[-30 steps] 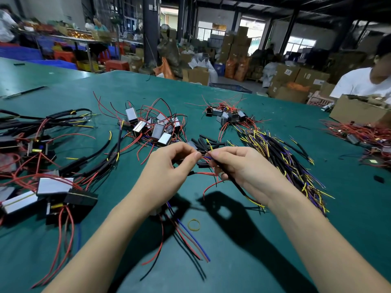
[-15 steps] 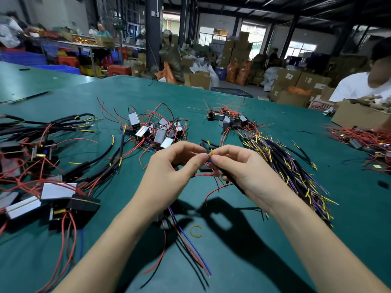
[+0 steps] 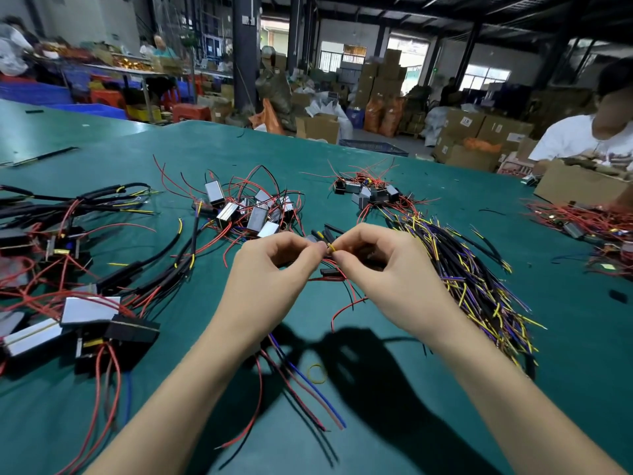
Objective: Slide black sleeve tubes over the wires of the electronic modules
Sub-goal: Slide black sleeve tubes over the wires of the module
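My left hand [image 3: 270, 279] and my right hand [image 3: 383, 279] meet fingertip to fingertip above the green table [image 3: 445, 406]. Between the fingertips shows a yellow wire end [image 3: 331, 248]. My left hand grips a module that is mostly hidden in the palm; its red, blue and black wires [image 3: 308, 392] hang down below the wrist. My right hand pinches the yellow wire, and a black sleeve tube runs under its palm, largely hidden. A red wire [image 3: 342, 308] curls out beneath my right hand. Short black sleeve tubes [image 3: 330, 231] lie just beyond the fingers.
A pile of silver modules [image 3: 250, 210] with red wires lies behind my left hand. A smaller pile [image 3: 370, 193] sits further right. Sleeved black, yellow and purple wires [image 3: 472, 279] fan out at right. Finished modules [image 3: 85, 313] lie left. A yellow rubber band [image 3: 317, 373] lies near. A person [image 3: 589, 135] sits far right.
Both hands have risen slightly and closed together until the fingertips touch. The yellow wire end now shows between them. The view has tilted down a little.
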`<state>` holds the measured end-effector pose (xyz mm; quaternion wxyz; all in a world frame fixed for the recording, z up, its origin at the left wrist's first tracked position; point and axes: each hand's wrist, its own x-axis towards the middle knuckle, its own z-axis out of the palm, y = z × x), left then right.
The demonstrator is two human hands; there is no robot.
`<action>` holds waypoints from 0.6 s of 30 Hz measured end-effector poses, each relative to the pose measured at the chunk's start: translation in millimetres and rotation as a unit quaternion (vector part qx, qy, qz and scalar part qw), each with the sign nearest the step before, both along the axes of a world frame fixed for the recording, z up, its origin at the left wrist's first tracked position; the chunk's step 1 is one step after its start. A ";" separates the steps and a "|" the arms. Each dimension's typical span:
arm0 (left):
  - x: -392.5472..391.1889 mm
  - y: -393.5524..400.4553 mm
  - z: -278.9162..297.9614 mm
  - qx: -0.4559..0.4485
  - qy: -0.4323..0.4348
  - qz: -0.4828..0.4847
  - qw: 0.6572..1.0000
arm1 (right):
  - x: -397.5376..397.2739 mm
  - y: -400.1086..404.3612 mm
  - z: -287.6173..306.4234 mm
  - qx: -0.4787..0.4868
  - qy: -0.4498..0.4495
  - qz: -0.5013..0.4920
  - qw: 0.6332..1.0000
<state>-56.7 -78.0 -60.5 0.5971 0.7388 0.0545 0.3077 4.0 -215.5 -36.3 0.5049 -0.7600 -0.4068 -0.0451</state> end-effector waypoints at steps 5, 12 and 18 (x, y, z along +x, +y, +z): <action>-3.5 3.8 5.8 -0.050 0.003 -0.035 0.998 | -1.7 2.1 0.2 0.013 0.016 -0.009 1.000; -5.9 2.8 10.6 -0.021 0.009 -0.079 0.997 | 0.2 0.5 3.1 0.031 0.098 0.027 0.994; -6.9 3.1 9.7 -0.006 0.031 -0.078 0.996 | 1.3 -1.3 3.0 0.047 0.146 0.038 0.987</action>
